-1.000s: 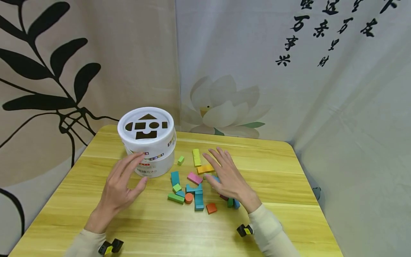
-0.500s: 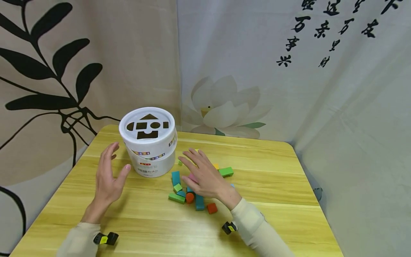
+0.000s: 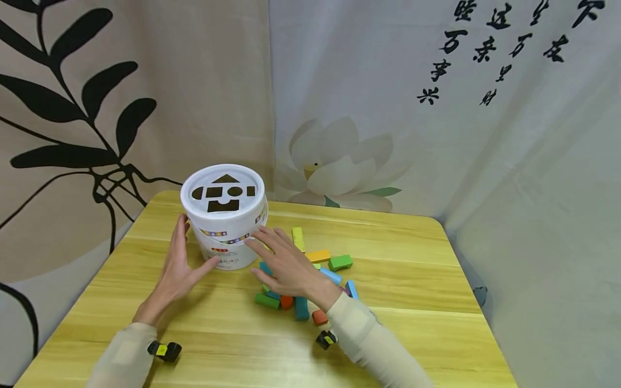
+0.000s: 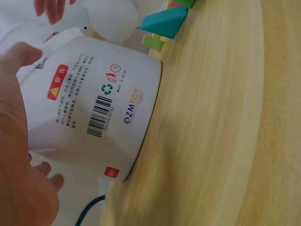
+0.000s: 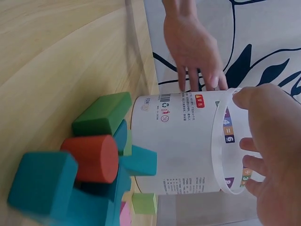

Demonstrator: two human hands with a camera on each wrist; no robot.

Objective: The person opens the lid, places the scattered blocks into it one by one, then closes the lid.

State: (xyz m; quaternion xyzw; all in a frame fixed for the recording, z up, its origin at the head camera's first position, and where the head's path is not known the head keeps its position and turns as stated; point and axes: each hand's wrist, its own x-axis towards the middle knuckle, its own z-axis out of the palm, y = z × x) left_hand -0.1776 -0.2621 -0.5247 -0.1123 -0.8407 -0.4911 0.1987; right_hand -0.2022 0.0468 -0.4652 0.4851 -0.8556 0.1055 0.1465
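Note:
A white toy bucket point(image 3: 223, 223) with a lid point(image 3: 200, 179) cut with dark shape holes stands at the back left of the table. My left hand point(image 3: 177, 275) is at its left side, thumb spread in front and fingers reaching along the wall. On the bucket's right, my right hand point(image 3: 288, 269) reaches over the blocks with fingers extended toward the wall. The right wrist view shows the bucket between both hands, its white handle point(image 5: 217, 146) near my right thumb. Under the right hand lie a red cylinder point(image 5: 94, 157) and a green block point(image 5: 103, 113), partly hidden in the head view.
Several more wooden blocks lie right of the bucket, among them a yellow block point(image 3: 298, 238), an orange block point(image 3: 317, 256) and a green block point(image 3: 340, 262). A printed curtain point(image 3: 349, 81) hangs right behind the wooden table point(image 3: 412, 334).
My right hand has moved left across the blocks toward the bucket, uncovering blocks on the right. My left hand drew back left, then came in beside the bucket's wall. The bucket stays in place.

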